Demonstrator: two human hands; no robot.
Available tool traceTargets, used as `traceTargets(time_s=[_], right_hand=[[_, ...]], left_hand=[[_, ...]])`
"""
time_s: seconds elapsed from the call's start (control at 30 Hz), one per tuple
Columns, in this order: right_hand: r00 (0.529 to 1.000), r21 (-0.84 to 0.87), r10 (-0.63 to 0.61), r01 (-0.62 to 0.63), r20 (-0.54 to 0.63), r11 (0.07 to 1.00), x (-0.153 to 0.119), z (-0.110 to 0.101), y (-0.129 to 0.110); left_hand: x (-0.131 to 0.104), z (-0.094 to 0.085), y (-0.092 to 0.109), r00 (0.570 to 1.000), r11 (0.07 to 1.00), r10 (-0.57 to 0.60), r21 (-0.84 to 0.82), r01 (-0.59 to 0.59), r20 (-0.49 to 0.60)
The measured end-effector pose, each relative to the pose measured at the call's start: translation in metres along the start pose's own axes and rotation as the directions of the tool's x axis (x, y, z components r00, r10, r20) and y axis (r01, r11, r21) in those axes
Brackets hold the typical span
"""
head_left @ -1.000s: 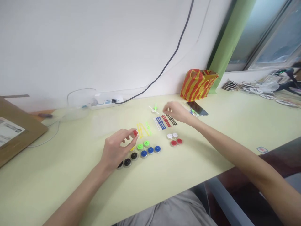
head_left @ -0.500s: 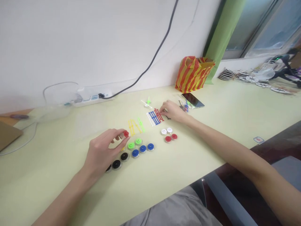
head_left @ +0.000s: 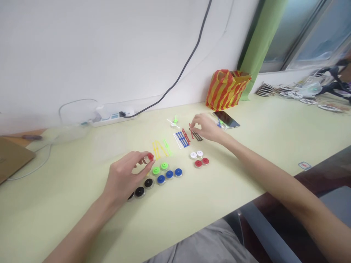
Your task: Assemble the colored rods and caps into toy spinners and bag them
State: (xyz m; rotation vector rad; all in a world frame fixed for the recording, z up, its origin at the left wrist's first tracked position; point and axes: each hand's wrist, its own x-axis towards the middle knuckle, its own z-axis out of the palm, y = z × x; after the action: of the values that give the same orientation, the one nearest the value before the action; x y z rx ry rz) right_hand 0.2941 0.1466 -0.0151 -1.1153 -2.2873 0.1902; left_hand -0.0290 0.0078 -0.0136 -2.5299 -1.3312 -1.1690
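Observation:
My left hand point(head_left: 124, 173) pinches a small red disc with a clear rim point(head_left: 150, 156) between thumb and fingertips, above the table. Below and beside it sit black discs point(head_left: 139, 191), green discs point(head_left: 164, 166) and blue discs point(head_left: 169, 174); a yellow one is mostly hidden by the fingers. My right hand point(head_left: 206, 126) is closed on a red plastic arrow point(head_left: 191, 128), held near black arrows point(head_left: 197, 136). To its left lie the remaining red arrows point(head_left: 186, 136), blue arrows point(head_left: 182, 139), white arrows point(head_left: 177, 141), a green arrow point(head_left: 167, 147) and yellow arrows point(head_left: 156, 149).
White discs point(head_left: 193, 155) and red discs point(head_left: 198, 164) form a small group near the middle. Assembled green-and-white pieces point(head_left: 174, 121) lie behind. A phone point(head_left: 227, 119) and striped bag point(head_left: 228, 89) stand back right; a power strip point(head_left: 112, 116) is along the wall.
My right hand has drawn a red arrow away from the red row, uncovering more black arrows. My left hand still holds the red disc. The whole view has shifted slightly.

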Motion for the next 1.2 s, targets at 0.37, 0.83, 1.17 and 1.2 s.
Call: traceTargets(time_s=[0.37,0.83,1.17,1.2], right_hand=[[0.974,0.698,-0.013,0.170,-0.224,0.695,-0.023,-0.021,-0.097],[0.983,0.944,0.147,-0.146,0.106,0.295,-0.031,0.022,-0.114],[0.977,0.946,0.173,-0.167,0.121,0.279,-0.031,0.031,-0.110],[0.978,0.931,0.160,-0.181,0.136,0.316,-0.031,0.031,-0.110]], left_hand=[[-0.001,0.002,0.009,0.999,1.000,-0.006,0.000,0.006,0.047],[-0.003,0.004,0.011,0.997,0.999,0.049,0.013,-0.050,0.058],[-0.004,0.004,0.011,0.996,0.999,0.032,-0.008,-0.031,0.084],[-0.004,0.004,0.011,0.996,0.999,0.033,-0.009,-0.032,0.082]])
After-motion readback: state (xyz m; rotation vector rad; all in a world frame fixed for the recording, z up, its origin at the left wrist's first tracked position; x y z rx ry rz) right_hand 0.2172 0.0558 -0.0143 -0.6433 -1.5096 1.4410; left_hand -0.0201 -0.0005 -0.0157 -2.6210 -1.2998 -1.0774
